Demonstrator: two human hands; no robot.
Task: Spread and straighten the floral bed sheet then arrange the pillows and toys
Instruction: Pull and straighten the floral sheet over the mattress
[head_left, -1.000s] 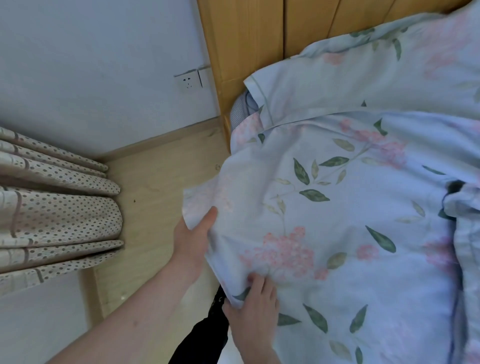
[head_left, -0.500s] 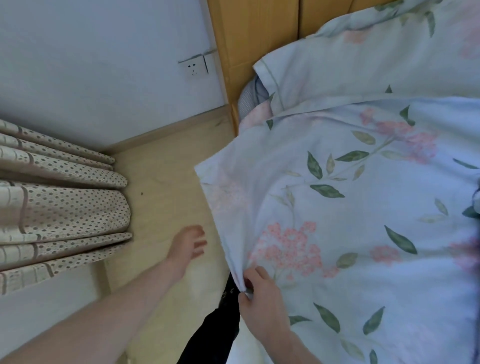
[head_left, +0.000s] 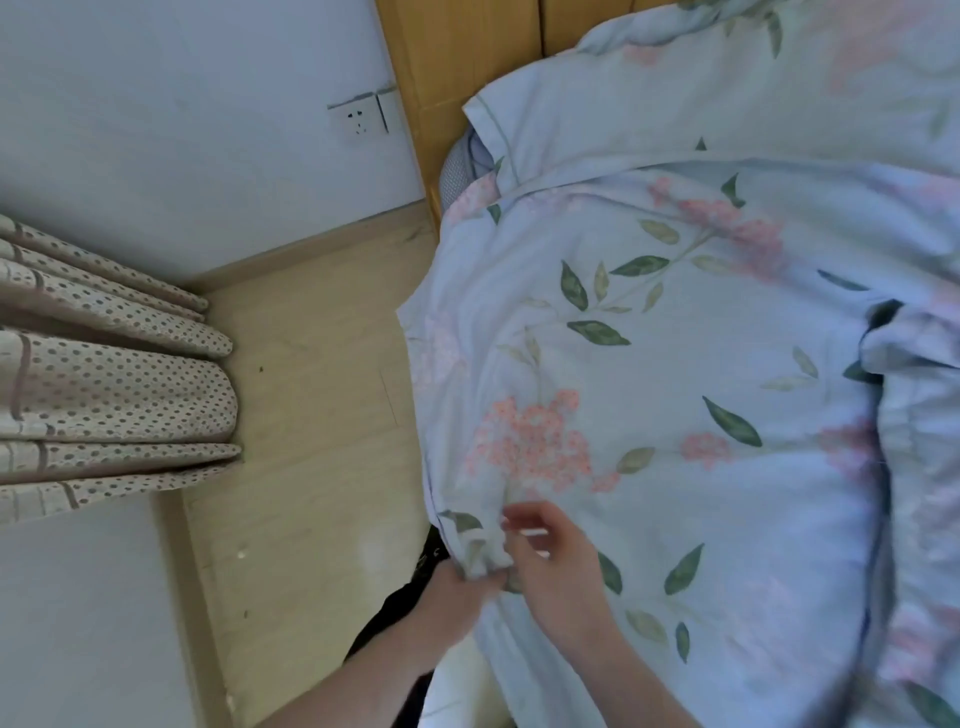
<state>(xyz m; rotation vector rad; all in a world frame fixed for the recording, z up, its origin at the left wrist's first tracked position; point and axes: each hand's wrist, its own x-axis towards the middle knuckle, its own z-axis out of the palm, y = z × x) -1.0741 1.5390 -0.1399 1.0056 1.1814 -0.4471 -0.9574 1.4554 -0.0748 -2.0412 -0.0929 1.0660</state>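
- The floral bed sheet (head_left: 649, 395) covers the bed, filling the right and middle of the view; its near-left edge is gathered into a small bunch hanging over the side of the bed.
- The left hand (head_left: 452, 590) grips that bunch from below, fingers curled round the cloth.
- The right hand (head_left: 550, 561) lies just beside it on top of the sheet; its fingers (head_left: 519, 512) are blurred, so whether they pinch the cloth or only touch it cannot be told.
- At the far end a pillow in matching floral cloth (head_left: 727, 83) lies against the wooden headboard (head_left: 467, 57); a rumpled fold of the same fabric (head_left: 914, 364) rises at the right edge. No toys are in view.
- Left of the bed lie the pale wooden floor (head_left: 311, 415), a spotted curtain (head_left: 104, 384) and a wall socket (head_left: 361, 120).
- Judged from this, the sheet is only partly straightened: creases run from the gathered edge toward the middle.
- What could go wrong: a hard pull on the bunch alone would probably drag the whole sheet toward the near-left and bare the far side, since nothing visibly anchors it.
- If the grip slips off the thin cloth, the edge would drop crumpled again.
- The fold at the right could stay trapped if only this edge is tensioned.
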